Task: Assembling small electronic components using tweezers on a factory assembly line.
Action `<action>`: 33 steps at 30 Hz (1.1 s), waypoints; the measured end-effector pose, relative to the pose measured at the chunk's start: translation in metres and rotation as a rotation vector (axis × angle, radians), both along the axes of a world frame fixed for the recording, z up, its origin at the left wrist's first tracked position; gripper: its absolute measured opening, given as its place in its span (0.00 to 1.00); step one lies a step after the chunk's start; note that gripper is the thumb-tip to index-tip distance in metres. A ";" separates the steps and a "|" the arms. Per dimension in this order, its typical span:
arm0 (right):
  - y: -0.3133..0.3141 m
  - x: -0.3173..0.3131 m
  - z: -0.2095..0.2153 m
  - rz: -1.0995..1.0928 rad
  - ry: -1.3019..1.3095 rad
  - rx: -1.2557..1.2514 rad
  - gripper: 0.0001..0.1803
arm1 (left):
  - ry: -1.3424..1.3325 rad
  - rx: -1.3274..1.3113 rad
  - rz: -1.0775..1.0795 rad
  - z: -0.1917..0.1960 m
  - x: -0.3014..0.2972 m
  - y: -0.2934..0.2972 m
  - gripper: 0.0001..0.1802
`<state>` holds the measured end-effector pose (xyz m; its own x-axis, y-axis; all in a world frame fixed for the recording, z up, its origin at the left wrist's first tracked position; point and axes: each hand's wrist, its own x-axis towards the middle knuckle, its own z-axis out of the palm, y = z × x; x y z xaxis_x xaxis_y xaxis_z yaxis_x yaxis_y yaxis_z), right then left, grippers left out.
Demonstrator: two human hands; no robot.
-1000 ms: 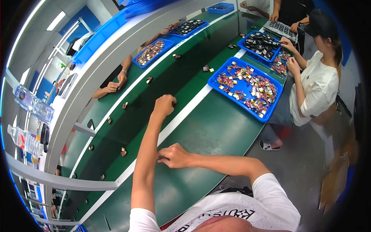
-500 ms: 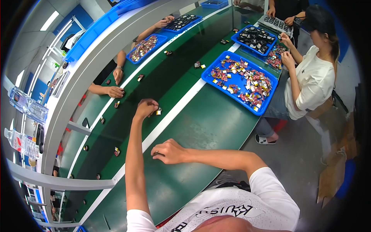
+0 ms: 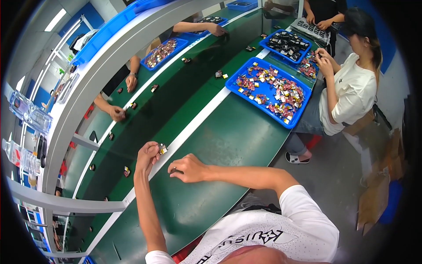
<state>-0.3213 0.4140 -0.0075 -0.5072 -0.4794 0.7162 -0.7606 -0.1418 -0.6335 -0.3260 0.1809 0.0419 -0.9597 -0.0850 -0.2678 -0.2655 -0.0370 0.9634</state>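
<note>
The part (image 3: 162, 148) is pinched at the fingertips of the left hand (image 3: 148, 156), near the white strip (image 3: 190, 132) along the belt (image 3: 176, 110). Taking that hand as my clock centre, I have the right hand (image 3: 189, 168) between three and four, fingers curled round a dark item (image 3: 176, 171) above the table (image 3: 211, 193). At two lies the blue tray (image 3: 263, 89) of similar parts, with a seated co-worker (image 3: 354, 88) past it. Another person's hand (image 3: 116, 113) reaches in at eleven. A loose part (image 3: 126, 171) rests on the belt at eight, and further that way a grey bar (image 3: 70, 203) crosses over, blocking some of my view. Fingers cover some of the held part, and most of the dark item is hidden; I can't tell what it is. The bottles (image 3: 30, 112) at nine to ten bend with the lens.
</note>
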 end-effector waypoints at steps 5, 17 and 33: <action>-0.002 -0.001 0.002 -0.018 0.010 -0.003 0.06 | -0.032 -0.080 0.137 -0.001 0.047 0.010 0.15; -0.002 0.002 0.016 -0.020 -0.022 0.062 0.07 | 0.051 -0.298 0.171 0.002 0.084 0.021 0.10; 0.003 0.001 0.021 -0.024 -0.031 0.136 0.07 | -0.066 -0.173 0.136 0.006 0.081 0.030 0.08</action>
<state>-0.3202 0.4169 0.0135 -0.5406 -0.5583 0.6293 -0.7424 -0.0353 -0.6690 -0.2453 0.2110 0.0478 -0.9170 -0.2627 -0.3002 -0.3325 0.0877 0.9390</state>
